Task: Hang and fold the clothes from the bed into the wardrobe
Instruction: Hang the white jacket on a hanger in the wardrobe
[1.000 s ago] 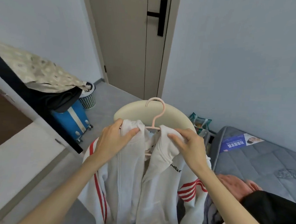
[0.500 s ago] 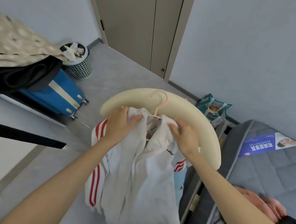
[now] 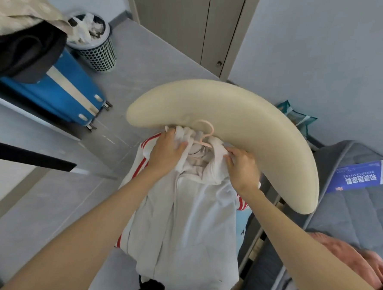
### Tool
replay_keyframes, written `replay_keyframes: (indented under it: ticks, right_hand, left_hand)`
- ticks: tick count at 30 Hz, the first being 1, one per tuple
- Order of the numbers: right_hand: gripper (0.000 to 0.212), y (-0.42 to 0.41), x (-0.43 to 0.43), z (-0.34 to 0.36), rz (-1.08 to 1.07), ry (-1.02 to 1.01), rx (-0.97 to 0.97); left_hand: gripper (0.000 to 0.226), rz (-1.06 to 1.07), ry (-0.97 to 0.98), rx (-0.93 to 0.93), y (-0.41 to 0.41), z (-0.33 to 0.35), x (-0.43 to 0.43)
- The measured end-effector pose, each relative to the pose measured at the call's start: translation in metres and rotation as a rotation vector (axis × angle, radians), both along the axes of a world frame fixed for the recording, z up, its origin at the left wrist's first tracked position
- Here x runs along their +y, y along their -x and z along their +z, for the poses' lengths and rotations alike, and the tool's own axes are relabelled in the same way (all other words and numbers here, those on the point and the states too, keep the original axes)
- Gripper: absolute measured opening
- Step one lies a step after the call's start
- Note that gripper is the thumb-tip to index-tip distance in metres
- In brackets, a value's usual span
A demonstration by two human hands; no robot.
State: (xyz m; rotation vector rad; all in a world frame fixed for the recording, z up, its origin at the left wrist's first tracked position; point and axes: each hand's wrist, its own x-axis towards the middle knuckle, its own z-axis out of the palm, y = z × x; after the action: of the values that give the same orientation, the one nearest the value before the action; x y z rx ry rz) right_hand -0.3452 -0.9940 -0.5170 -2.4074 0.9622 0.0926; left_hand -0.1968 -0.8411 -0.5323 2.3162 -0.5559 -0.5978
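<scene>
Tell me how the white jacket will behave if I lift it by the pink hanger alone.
Probably floppy: the white jacket hangs in soft folds below the pink hanger. It may slide off, since its collar is bunched near the hook and the left hand and right hand grip the fabric there. The thin hanger could tilt under the thick fabric.

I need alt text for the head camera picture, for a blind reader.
The left hand and right hand grip the shoulders of a white jacket on a pink hanger. A blue suitcase and a bin are at the left.

White red-striped jacket (image 3: 188, 223) on pink hanger (image 3: 203, 134)
</scene>
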Motion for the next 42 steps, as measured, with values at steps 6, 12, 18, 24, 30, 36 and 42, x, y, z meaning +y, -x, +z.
replay_keyframes:
  ticks: [6,12,18,24,30,36,42]
  right_hand:
    - [0.048,0.036,0.043,-0.007,-0.058,-0.045,-0.099]
    - [0.032,0.091,0.124,-0.028,-0.094,-0.171,-0.104]
    - [0.026,0.135,0.211,-0.067,-0.080,-0.296,-0.028]
    - [0.053,0.143,0.260,-0.099,-0.157,-0.213,0.106]
    - [0.022,0.145,0.264,-0.117,-0.090,-0.126,0.171]
    - [0.018,0.165,0.256,-0.085,-0.249,-0.313,-0.060]
    - [0.016,0.152,0.221,-0.029,-0.359,-0.210,-0.313]
  left_hand:
    - [0.071,-0.038,0.234,0.113,0.025,0.002,0.043]
    - [0.062,0.070,0.234,0.211,0.085,-0.018,0.116]
    - [0.060,0.029,0.028,0.366,0.143,-0.072,0.194]
    - [0.063,0.018,-0.154,0.510,0.181,-0.125,0.229]
    - [0.054,0.033,-0.241,0.433,0.192,-0.153,0.230]
    - [0.020,-0.067,-0.023,0.347,0.202,-0.111,0.237]
    - [0.026,-0.098,0.163,-0.022,0.182,-0.037,0.203]
